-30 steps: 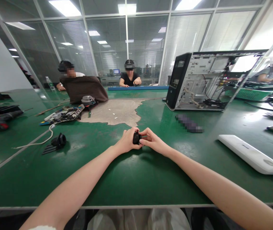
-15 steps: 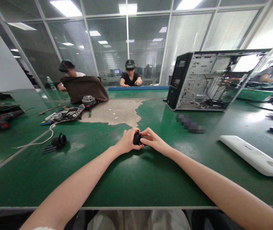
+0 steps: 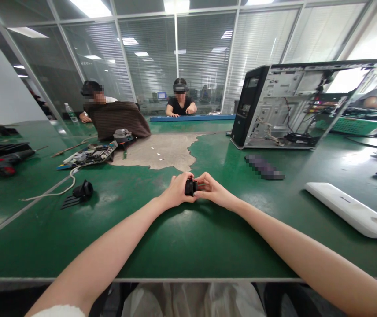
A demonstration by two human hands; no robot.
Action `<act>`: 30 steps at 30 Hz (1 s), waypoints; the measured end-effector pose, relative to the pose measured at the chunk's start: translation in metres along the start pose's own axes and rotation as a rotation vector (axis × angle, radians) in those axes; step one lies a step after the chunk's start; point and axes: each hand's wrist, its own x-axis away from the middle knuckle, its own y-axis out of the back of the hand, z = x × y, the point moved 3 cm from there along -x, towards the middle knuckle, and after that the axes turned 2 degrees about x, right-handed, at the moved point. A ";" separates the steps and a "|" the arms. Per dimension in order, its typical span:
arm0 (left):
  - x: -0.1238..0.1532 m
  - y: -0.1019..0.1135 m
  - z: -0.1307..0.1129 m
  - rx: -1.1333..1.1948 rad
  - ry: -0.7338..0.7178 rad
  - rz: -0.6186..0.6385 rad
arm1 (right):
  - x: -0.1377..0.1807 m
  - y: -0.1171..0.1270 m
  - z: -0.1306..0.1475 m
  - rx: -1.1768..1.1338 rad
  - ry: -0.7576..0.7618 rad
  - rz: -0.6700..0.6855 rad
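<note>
Between my two hands, above the green tabletop (image 3: 175, 246), is a small black part (image 3: 190, 187) of blocky shape, too small to name. My left hand (image 3: 178, 190) wraps its fingers round the left side of it. From the right, my right hand (image 3: 211, 190) pinches the part's right edge with thumb and fingertips. Off to the left lies another black piece (image 3: 83, 190), with a round end and several flat prongs, touched by neither hand.
An open computer case (image 3: 274, 108) stands at the right rear. A white oblong device (image 3: 350, 209) lies right, near a blurred dark object (image 3: 264, 167). At left are a circuit board (image 3: 91, 156), a white cable (image 3: 71, 185) and a drill-like tool (image 3: 5, 163). Co-workers sit across.
The view has tilted slightly downward. My right fingers have shifted a little right along the black part, showing more of its right side. My left hand keeps its hold.
</note>
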 end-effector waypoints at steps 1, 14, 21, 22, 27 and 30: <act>0.000 0.000 0.000 0.001 -0.002 -0.002 | 0.000 -0.001 0.000 0.000 0.000 -0.023; 0.001 0.001 0.000 0.010 0.013 0.008 | -0.001 -0.003 -0.001 0.018 -0.043 -0.052; 0.001 0.002 -0.002 0.000 -0.001 0.028 | 0.000 -0.005 0.000 0.042 -0.004 -0.126; 0.000 0.002 -0.002 0.008 0.000 0.029 | -0.001 -0.005 -0.001 0.050 -0.009 -0.145; 0.000 0.002 -0.003 0.036 0.007 0.032 | -0.004 -0.002 -0.007 0.053 -0.076 -0.156; 0.001 0.002 -0.003 0.039 0.018 0.035 | -0.002 -0.002 -0.004 -0.015 -0.035 -0.066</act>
